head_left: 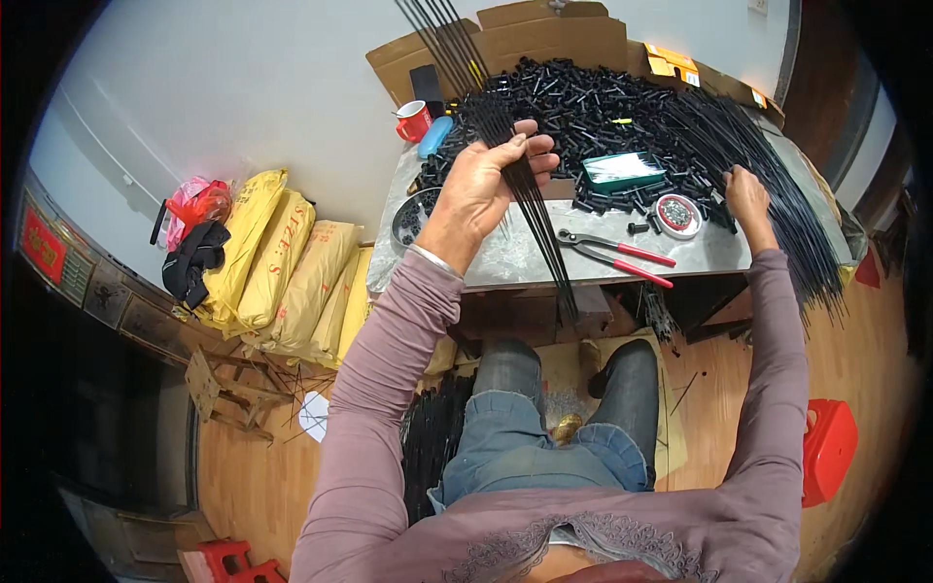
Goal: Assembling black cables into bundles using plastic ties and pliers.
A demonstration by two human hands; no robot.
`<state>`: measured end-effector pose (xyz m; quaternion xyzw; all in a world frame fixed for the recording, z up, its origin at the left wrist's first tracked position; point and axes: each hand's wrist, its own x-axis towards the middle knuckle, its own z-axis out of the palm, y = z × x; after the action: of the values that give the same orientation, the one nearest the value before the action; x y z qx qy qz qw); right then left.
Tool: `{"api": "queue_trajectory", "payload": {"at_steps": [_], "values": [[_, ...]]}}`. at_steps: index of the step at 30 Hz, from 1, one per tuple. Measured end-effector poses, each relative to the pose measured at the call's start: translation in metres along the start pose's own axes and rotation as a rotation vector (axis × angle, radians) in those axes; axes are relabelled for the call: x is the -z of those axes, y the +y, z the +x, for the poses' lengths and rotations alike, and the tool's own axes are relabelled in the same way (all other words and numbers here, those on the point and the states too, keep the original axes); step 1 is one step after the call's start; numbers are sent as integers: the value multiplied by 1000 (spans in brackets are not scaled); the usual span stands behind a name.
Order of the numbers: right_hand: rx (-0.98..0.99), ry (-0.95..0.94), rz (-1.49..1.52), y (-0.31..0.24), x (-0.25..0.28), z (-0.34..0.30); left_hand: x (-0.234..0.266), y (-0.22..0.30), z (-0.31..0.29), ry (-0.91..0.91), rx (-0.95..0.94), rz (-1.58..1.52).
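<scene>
My left hand (476, 189) is raised over the table's front left part, its thumb pressed over a bunch of thin black rods (540, 225). The rods slant from the upper left down past the table edge. At the table's right, my right hand (748, 206) is closed beside a large heap of long black rods (812, 228); what its fingers pinch is hidden. Between the hands lie red-handled pliers (622, 255) and a round tub of small metal pieces (677, 216). A green box (624, 173) with thin pale pieces stands behind them.
Short black tubular parts (573, 102) cover the table's back, walled by cardboard (554, 41). A red mug (413, 121) and a blue case (435, 137) stand back left. Yellow sacks (277, 257) lean left of the grey table (505, 255). A red stool (829, 452) sits on the right.
</scene>
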<state>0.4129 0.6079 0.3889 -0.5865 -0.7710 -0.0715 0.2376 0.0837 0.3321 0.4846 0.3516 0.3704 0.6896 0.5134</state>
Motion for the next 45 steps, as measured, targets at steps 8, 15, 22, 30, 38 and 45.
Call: {"api": "queue_trajectory", "payload": {"at_steps": [8, 15, 22, 30, 38, 45], "values": [[454, -19, 650, -98, 17, -11, 0, 12, -35, -104, 111, 74], [562, -1139, 1475, -249, 81, -122, -16, 17, -73, -198, 167, 96], [1034, -81, 692, -271, -22, -36, 6, -9, -79, -232, 30, 180], [675, -925, 1193, -248, -11, -8, 80, -133, -46, -55, 167, 96], [424, -1263, 1775, -278, 37, -73, 63, -122, -51, -59, 181, 188], [637, -1175, 1584, -260, 32, -122, 55, -59, -54, 83, -437, 331]]}}
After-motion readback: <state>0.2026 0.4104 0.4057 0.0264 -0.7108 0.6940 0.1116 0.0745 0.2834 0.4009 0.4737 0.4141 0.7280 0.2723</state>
